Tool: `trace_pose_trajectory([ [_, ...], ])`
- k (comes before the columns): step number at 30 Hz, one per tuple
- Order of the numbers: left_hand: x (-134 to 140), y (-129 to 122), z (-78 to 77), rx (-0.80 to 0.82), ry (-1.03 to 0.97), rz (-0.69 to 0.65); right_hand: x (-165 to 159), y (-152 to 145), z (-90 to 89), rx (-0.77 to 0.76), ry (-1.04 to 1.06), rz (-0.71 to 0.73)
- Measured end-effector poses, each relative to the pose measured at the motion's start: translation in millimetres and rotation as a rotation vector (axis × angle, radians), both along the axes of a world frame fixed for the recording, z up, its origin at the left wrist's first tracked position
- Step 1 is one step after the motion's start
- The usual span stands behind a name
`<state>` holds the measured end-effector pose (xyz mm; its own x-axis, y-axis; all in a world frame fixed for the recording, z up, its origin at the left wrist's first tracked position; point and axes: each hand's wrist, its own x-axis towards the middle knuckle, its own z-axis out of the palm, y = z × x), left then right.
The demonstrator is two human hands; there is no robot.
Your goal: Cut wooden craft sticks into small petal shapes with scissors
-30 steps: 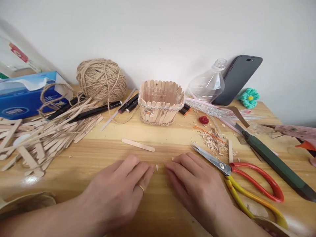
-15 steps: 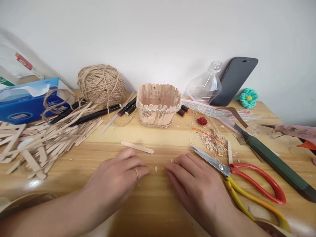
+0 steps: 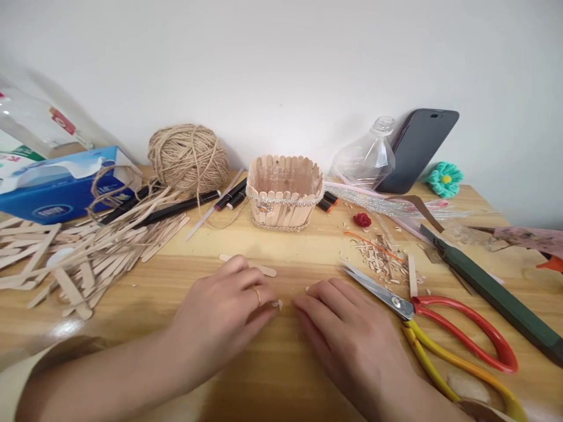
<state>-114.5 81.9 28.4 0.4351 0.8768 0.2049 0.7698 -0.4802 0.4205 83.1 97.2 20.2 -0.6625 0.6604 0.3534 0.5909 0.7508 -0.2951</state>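
Before the one stick basket (image 3: 285,212) curl your two hands, left hand (image 3: 224,308) and right hand (image 3: 352,319); whether either grips anything, I cannot tell. Right of the basket, nearer you, lies one pair of scissors (image 3: 400,303); before the basket, one loose stick (image 3: 266,271), then one wood chip (image 3: 280,304) at your left hand.

A hobby-craft corner, probably in a home, as I see it from my remote post: a wood-topped bench (image 3: 303,249) stands against a plain white wall (image 3: 281,70). Heaped craft sticks (image 3: 105,258), a ball of twine (image 3: 189,158) and a blue tissue pack (image 3: 70,190) crowd the left; scissors (image 3: 396,302) and wood trimmings (image 3: 382,264) lie right, a small wood chip (image 3: 279,304) near the middle. A stick-built basket (image 3: 285,214) sits at far centre. The leaning phone (image 3: 420,152) and yarn flower (image 3: 446,179), far right, suggest a household; I cannot rule out a small studio.
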Motion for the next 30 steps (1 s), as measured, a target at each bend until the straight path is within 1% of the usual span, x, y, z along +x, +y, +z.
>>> trace_pose_trajectory([
  [3,3,1,-3.2,0.037,0.103,-0.009,-2,-1,-2.7,0.006,-0.008,0.01],
  [7,3,1,-5.6,0.065,0.124,-0.018,-6,-2,-5.6,0.006,-0.009,0.012],
  [10,4,1,-4.8,0.095,0.168,-0.017,-8,-2,-5.5,0.001,-0.015,0.014],
  [13,5,1,-3.9,0.09,0.208,-0.008,-9,-1,-4.3,-0.008,-0.021,0.013],
  [17,4,3,-2.2,0.022,0.166,0.005,-8,-2,-3.2,-0.018,-0.015,0.014],
  [22,1,5,4.7,-0.112,0.133,0.053,-8,-2,-3.2,-0.016,-0.005,0.007],
  [24,2,4,6.7,-0.132,0.145,0.065,-8,-2,-3.5,-0.019,-0.001,0.002],
  [26,3,3,6.7,-0.11,0.175,0.056,-8,-2,-3.9,-0.021,-0.008,0.004],
  [30,7,1,3.0,-0.003,0.267,0.026,-8,-2,-4.1,-0.011,-0.024,0.009],
])
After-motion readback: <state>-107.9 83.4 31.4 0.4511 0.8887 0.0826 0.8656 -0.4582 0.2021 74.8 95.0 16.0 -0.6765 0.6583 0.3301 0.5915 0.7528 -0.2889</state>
